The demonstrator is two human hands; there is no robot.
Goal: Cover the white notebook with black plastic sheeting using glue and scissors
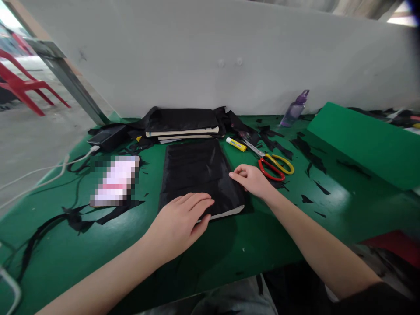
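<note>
Now the left hand (185, 218) lies palm down on the black-covered book (197, 173), fingers together; the right hand (252, 180) curls at its edge, any pinch unclear. Beyond stands a purple bottle (294, 111).

Book (197, 175) before book stack (182, 122) | phone (116, 181) left | scissors (274, 164) right | bottle (294, 109) behind scissors
</note>
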